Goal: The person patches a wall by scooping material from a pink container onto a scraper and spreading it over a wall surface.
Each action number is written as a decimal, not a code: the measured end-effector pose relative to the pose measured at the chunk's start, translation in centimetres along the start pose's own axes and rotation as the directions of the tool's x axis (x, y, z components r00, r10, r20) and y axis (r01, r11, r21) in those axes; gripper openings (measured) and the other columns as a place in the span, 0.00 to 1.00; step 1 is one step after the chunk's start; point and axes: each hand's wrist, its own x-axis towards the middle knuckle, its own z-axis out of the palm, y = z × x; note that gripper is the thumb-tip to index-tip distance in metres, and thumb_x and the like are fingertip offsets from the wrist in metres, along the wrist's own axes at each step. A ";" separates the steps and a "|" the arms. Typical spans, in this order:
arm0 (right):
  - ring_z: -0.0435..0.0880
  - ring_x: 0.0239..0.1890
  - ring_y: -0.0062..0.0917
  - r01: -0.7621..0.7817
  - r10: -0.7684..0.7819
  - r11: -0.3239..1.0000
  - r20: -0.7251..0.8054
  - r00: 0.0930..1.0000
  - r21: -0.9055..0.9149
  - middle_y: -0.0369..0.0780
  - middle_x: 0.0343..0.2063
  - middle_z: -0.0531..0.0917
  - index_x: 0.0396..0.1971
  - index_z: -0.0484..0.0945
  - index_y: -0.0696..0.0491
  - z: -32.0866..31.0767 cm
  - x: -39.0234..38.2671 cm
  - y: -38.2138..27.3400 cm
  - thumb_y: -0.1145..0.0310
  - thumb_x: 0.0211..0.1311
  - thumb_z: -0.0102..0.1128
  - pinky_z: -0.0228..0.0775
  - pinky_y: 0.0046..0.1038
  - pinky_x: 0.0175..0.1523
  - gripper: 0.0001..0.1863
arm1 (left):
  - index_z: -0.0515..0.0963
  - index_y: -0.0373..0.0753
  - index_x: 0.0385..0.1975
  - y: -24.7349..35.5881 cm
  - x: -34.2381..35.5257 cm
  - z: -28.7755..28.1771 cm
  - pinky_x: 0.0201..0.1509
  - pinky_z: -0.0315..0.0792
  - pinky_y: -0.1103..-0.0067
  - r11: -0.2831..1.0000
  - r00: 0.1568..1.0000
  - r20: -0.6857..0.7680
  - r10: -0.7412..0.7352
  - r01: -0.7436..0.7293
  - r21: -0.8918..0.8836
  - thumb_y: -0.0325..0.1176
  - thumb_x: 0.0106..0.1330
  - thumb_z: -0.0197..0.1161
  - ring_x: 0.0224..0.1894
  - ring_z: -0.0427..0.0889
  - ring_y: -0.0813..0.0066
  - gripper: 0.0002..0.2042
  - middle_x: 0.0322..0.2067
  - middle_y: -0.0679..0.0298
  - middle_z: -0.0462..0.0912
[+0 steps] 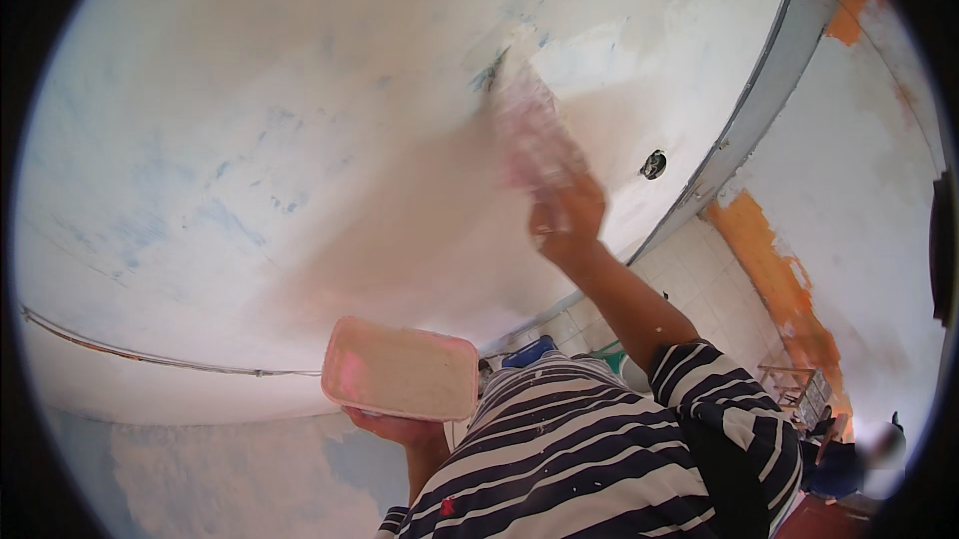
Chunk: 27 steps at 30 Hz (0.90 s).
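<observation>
My right hand (569,214) is closed around a putty knife (536,129), which is smeared by motion and pinkish. Its far edge lies at or very near the wall (290,139), by a small dark mark; whether it touches is too blurred to tell. The wall is patchy off-white with pale blue showing through. My left hand (398,427) grips a pinkish rectangular plastic tub (348,369) from below, in front of my striped shirt. Pale, smooth filler (410,371) lies in the tub. Most of the left hand's fingers are hidden beneath it.
A round hole (654,164) opens in the wall, right of my right hand. Beyond it runs a grey frame edge (734,119). A thin cable (150,351) crosses at left. In the lower right stand a small rack (802,394) and a partly seen person (849,464).
</observation>
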 end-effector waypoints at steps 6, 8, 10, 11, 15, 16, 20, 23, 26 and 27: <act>0.80 0.61 0.41 -0.132 0.059 0.977 0.385 0.921 0.168 0.46 0.55 0.82 0.50 0.83 0.52 -0.7 -3.6 -3.0 0.84 0.54 0.56 0.65 0.40 0.68 0.23 | 0.67 0.47 0.63 -0.5 0.8 1.5 0.54 0.77 0.60 1.000 0.998 -0.064 -0.018 0.018 -0.002 0.69 0.68 0.42 0.55 0.79 0.59 0.36 0.56 0.61 0.76; 0.79 0.61 0.42 -0.009 0.002 1.000 0.308 0.951 0.022 0.49 0.57 0.80 0.54 0.79 0.56 -2.4 -3.8 -1.6 0.73 0.69 0.51 0.73 0.43 0.62 0.16 | 0.67 0.47 0.63 -1.0 0.4 1.0 0.56 0.76 0.61 1.000 0.999 -0.034 -0.026 0.026 -0.015 0.69 0.68 0.42 0.56 0.78 0.60 0.35 0.57 0.63 0.75; 0.80 0.59 0.44 0.038 -0.039 0.997 0.016 0.999 0.061 0.51 0.56 0.80 0.52 0.78 0.60 -1.7 -0.4 1.5 0.75 0.68 0.51 0.75 0.41 0.60 0.15 | 0.68 0.47 0.64 -1.4 0.5 0.5 0.58 0.75 0.62 0.999 0.999 0.005 -0.039 0.039 -0.030 0.68 0.69 0.42 0.57 0.77 0.61 0.35 0.58 0.64 0.75; 0.80 0.59 0.44 0.033 -0.035 0.997 0.027 0.999 0.065 0.51 0.56 0.80 0.52 0.78 0.60 -1.0 0.3 2.7 0.75 0.68 0.51 0.75 0.41 0.60 0.15 | 0.68 0.47 0.63 -1.5 1.0 0.0 0.59 0.75 0.63 0.998 0.997 0.070 -0.031 0.035 -0.048 0.67 0.69 0.43 0.57 0.77 0.62 0.34 0.58 0.64 0.75; 0.83 0.56 0.44 -0.108 0.096 0.993 0.186 0.978 0.057 0.51 0.53 0.82 0.49 0.79 0.60 1.9 -2.8 0.5 0.79 0.65 0.51 0.76 0.40 0.58 0.14 | 0.68 0.45 0.63 -0.7 3.9 -3.9 0.60 0.74 0.64 0.993 0.988 0.155 0.019 -0.001 -0.117 0.64 0.72 0.43 0.58 0.77 0.64 0.32 0.57 0.65 0.76; 0.84 0.55 0.44 -0.197 0.147 0.964 0.260 0.955 0.179 0.48 0.51 0.84 0.49 0.81 0.56 2.7 -4.9 -1.9 0.82 0.61 0.53 0.75 0.39 0.58 0.17 | 0.68 0.45 0.63 0.1 4.5 -4.8 0.60 0.74 0.64 0.993 0.991 0.130 0.042 -0.028 -0.111 0.64 0.72 0.43 0.58 0.77 0.64 0.32 0.57 0.65 0.76; 0.84 0.51 0.31 -0.849 0.606 0.515 0.652 0.456 0.115 0.46 0.50 0.84 0.54 0.74 0.64 3.2 -13.3 -10.6 0.81 0.67 0.53 0.74 0.30 0.59 0.16 | 0.69 0.44 0.61 3.5 7.5 -8.3 0.56 0.75 0.66 0.993 0.996 0.021 0.091 -0.089 -0.077 0.63 0.73 0.41 0.55 0.78 0.65 0.31 0.55 0.64 0.77; 0.84 0.49 0.34 -0.869 0.683 0.127 0.593 0.426 0.478 0.47 0.48 0.84 0.53 0.74 0.64 7.2 -15.8 -15.3 0.80 0.68 0.54 0.75 0.34 0.58 0.15 | 0.69 0.43 0.61 6.4 9.0 -12.1 0.54 0.76 0.67 0.989 0.986 -0.093 0.137 -0.141 -0.036 0.62 0.74 0.40 0.54 0.78 0.66 0.31 0.55 0.64 0.77; 0.85 0.50 0.36 -0.679 0.233 0.484 0.667 0.708 0.552 0.50 0.46 0.84 0.49 0.76 0.64 9.8 -15.9 -19.4 0.77 0.70 0.53 0.75 0.42 0.58 0.11 | 0.68 0.43 0.61 10.0 9.7 -16.0 0.58 0.74 0.67 0.976 0.961 -0.183 0.205 -0.216 -0.041 0.61 0.74 0.39 0.58 0.76 0.66 0.30 0.56 0.64 0.76; 0.85 0.51 0.42 -0.511 0.017 0.601 0.628 0.778 0.615 0.51 0.45 0.85 0.43 0.80 0.60 10.7 -15.6 -20.6 0.74 0.68 0.55 0.74 0.49 0.58 0.08 | 0.68 0.43 0.61 10.9 9.8 -17.3 0.61 0.72 0.68 0.970 0.953 -0.197 0.231 -0.242 -0.036 0.61 0.74 0.39 0.59 0.74 0.67 0.30 0.56 0.65 0.75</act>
